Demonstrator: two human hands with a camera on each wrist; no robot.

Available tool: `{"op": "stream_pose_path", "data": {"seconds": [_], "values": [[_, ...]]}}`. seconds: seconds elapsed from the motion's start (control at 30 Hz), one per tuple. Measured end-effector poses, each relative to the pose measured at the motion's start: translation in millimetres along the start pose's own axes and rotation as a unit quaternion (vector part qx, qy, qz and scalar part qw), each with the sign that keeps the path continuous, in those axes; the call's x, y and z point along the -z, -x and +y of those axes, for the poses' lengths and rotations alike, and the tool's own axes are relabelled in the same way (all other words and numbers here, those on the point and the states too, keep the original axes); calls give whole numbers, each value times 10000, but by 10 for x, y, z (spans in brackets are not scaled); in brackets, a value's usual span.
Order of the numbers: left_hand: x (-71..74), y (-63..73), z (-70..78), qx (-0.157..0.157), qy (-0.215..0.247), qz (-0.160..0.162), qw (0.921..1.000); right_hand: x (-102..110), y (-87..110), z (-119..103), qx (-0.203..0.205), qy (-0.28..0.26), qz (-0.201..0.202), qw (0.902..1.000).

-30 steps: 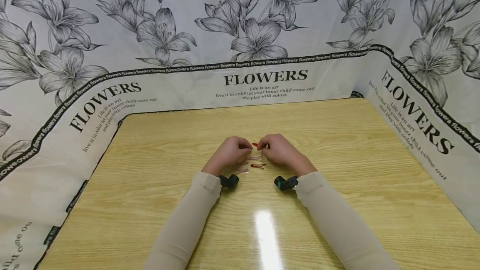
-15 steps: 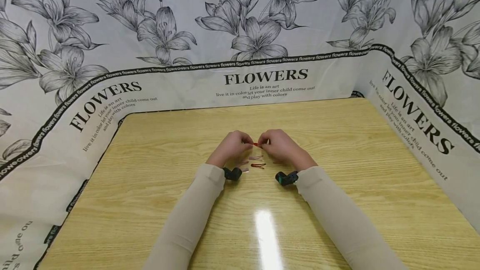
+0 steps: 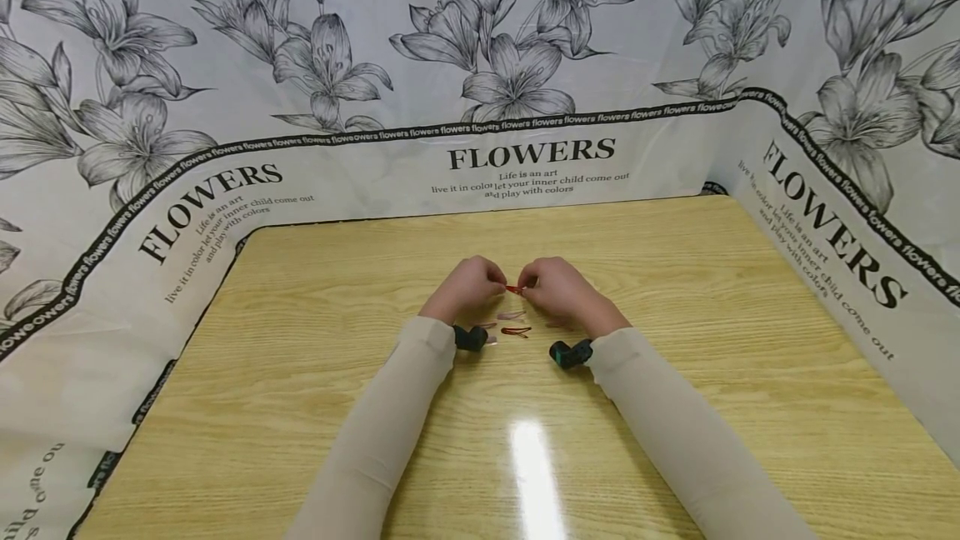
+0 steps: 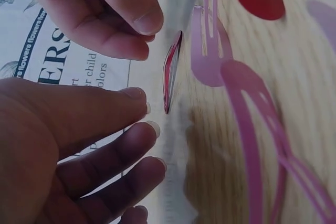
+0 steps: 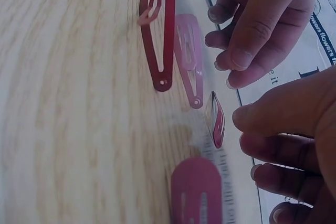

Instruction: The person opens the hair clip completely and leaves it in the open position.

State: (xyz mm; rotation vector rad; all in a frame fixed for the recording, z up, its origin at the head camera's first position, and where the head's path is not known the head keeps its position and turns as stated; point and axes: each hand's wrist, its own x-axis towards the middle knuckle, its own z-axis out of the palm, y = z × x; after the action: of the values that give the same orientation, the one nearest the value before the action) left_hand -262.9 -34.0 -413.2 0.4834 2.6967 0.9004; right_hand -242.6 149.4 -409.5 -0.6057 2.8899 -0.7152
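A red snap hair clip lies on the wooden table between my two hands. It shows nearly edge-on in both wrist views. My left hand is at its left end, fingers loosely bent and fingertips close to it. From the other side my right hand faces it; in the right wrist view the thumb comes near the clip with a small gap. Neither hand grips anything. Closer to me lie a pink snap clip and a dark red snap clip.
More pinkish snap clips lie around, including a rose one by my left hand and a dark pink one by my right. A camera sits on each wrist. Flower-printed cloth rises behind the table.
Both hands have shifted slightly forward, and the left has come a little right toward the red clip. The clips closer to me have stayed in place.
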Motion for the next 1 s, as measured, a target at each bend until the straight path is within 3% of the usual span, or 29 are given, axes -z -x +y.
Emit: {"op": "stream_pose_path", "data": {"seconds": [0.77, 1.0], "values": [[-41, -81, 124, 336, -503, 188, 9980, -49, -39, 63, -157, 461, -75, 9988], [-50, -125, 111, 191, -720, 173, 9971, -40, -39, 49, -280, 456, -132, 9985]]}}
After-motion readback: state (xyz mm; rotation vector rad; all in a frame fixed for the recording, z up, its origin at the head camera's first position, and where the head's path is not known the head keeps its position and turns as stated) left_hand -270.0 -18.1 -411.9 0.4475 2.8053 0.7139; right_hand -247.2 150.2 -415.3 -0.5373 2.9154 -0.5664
